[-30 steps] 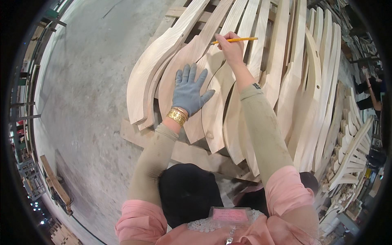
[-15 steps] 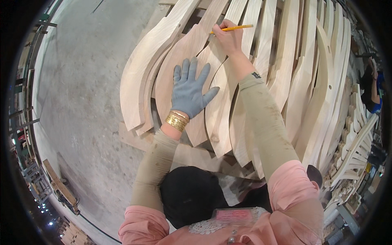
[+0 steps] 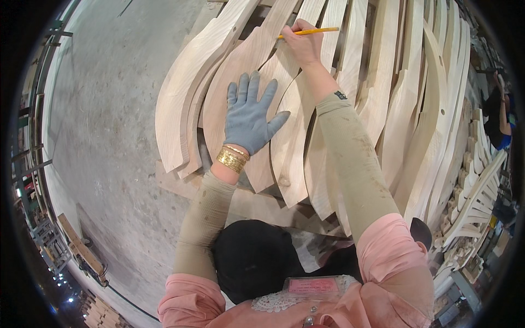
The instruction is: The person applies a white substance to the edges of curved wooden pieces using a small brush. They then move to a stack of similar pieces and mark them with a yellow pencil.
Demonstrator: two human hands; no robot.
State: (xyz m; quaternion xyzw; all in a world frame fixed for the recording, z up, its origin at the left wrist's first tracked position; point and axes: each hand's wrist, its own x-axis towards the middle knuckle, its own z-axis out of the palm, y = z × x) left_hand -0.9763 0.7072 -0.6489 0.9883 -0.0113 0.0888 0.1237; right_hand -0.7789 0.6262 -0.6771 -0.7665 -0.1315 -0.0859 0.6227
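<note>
My left hand [image 3: 249, 117], in a grey-blue glove with gold bangles at the wrist, lies flat with fingers spread on a pale curved wooden piece [image 3: 221, 93]. My right hand [image 3: 303, 44] is bare and pinches a yellow pencil [image 3: 320, 31]. The pencil slants across my fingers, its tip pointing left at the edge of that same wooden piece; whether the tip touches the wood is hard to tell. Under my right wrist lies a neighbouring curved wooden piece [image 3: 290, 147]. Both forearms wear tan sleeves.
Several more curved wooden pieces [image 3: 402, 109] lie side by side to the right, resting on a flat board [image 3: 257, 206]. Grey concrete floor [image 3: 104, 136] spreads to the left. Slatted wooden frames [image 3: 473, 213] stand at far right, where another person [image 3: 497, 120] is partly visible.
The view has shifted slightly, so the wood and both hands sit a little higher and further left. My left hand remains flat on the wood, and the pencil stays in my right hand.
</note>
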